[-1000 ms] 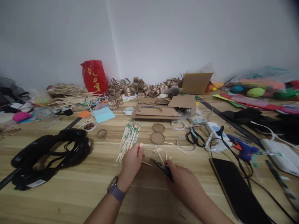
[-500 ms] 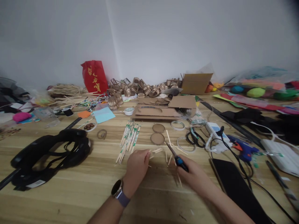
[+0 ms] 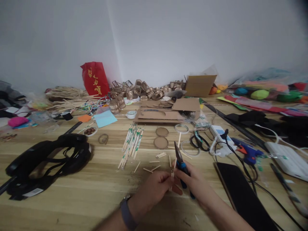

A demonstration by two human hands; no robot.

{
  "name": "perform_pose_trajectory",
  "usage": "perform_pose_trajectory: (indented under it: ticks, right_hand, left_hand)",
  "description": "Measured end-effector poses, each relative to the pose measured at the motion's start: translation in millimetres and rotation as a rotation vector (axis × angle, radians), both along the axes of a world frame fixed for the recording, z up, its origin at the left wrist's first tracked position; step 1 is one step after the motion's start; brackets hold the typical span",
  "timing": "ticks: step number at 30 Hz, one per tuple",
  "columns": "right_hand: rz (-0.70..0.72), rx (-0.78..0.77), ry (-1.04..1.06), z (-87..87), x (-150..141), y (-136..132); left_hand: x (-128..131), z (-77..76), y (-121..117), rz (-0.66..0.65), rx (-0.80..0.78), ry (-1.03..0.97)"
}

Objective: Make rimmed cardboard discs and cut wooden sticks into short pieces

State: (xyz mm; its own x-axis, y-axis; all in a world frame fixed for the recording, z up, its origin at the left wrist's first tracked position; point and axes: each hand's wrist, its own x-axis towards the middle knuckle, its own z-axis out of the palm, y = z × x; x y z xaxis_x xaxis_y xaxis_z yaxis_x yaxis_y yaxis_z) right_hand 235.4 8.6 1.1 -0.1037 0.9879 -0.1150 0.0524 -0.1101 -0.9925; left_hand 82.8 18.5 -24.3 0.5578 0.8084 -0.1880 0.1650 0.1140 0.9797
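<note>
My right hand [image 3: 192, 179] is closed around needle-nose pliers [image 3: 178, 154] with blue and black handles, their jaws pointing up and away. Beside it, my left hand [image 3: 154, 186] pinches short wooden sticks [image 3: 172, 174], partly hidden by the fingers. The two hands meet at these sticks, and one light piece rises by the right thumb. Several cut sticks [image 3: 147, 170] lie scattered in front of my hands. Beyond them are two round cardboard discs [image 3: 161, 143] with ridged rims. Left of the discs lies a pile of paper-wrapped chopsticks [image 3: 132, 144].
A phone [image 3: 238, 195], a blue glue gun [image 3: 250, 154] and a white power strip [image 3: 220, 134] with cables are on the right. A black head-strap device [image 3: 45, 160] lies left. Cardboard sheets [image 3: 156, 115] and small stick-sided barrels [image 3: 144, 91] stand at the back.
My left hand has moved right and now meets my right hand, uncovering cut sticks on the table. The pliers, pointing toward the discs half a second ago, have turned more upright and come nearer.
</note>
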Motion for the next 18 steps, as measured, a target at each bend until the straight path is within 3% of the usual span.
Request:
perform_pose_trajectory:
  ticks: [4, 7, 10, 18]
  right_hand:
    - [-0.059, 0.108, -0.114, -9.4, 2.7, 4.2]
    - [-0.098, 0.212, -0.263, -17.6, 3.2, 6.1]
    - [-0.050, 0.333, -0.414, -21.5, -0.5, 4.6]
    - [-0.034, 0.465, -0.576, -23.2, -6.4, -2.1]
  left_hand:
    - [-4.9, 8.6, 5.0, 0.045, -0.016, -0.071]
    - [-8.9, 11.1, 10.3, 0.192, -0.037, -0.125]
    - [-9.5, 7.5, 13.4, 0.298, -0.109, -0.177]
    - [0.6, 3.9, 8.4, 0.295, -0.201, -0.335]
